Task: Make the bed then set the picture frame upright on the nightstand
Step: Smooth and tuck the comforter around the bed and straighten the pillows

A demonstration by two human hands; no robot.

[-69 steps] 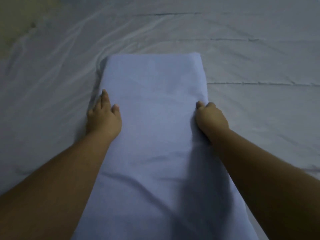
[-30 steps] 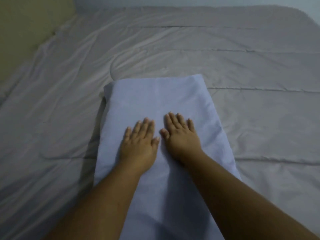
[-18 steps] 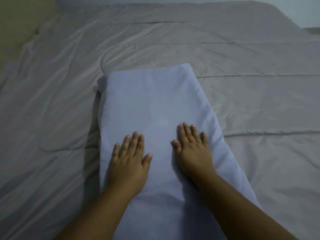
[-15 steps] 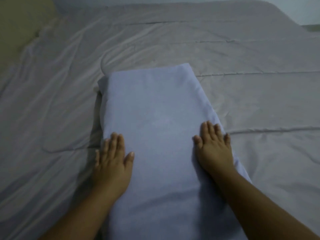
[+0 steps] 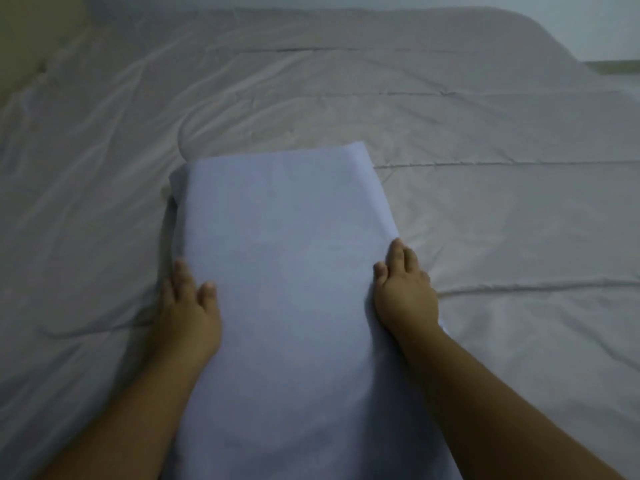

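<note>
A folded pale blue sheet [image 5: 287,271] lies lengthwise on the bed, over a wrinkled grey bedspread [image 5: 485,220]. My left hand [image 5: 187,310] rests flat against the fold's left edge, fingers pointing away from me and partly off the cloth. My right hand [image 5: 405,292] presses on the fold's right edge, thumb on top and fingers along the side. Neither hand has the cloth gripped. No picture frame or nightstand is in view.
A yellowish wall [image 5: 31,32] borders the bed at the far left. The bed's far right corner [image 5: 540,32] curves down toward a pale wall and a strip of floor [image 5: 613,67].
Both hands have slid apart from the middle of the folded sheet out to its left and right edges and drawn slightly toward me. The fold lies in the same place.
</note>
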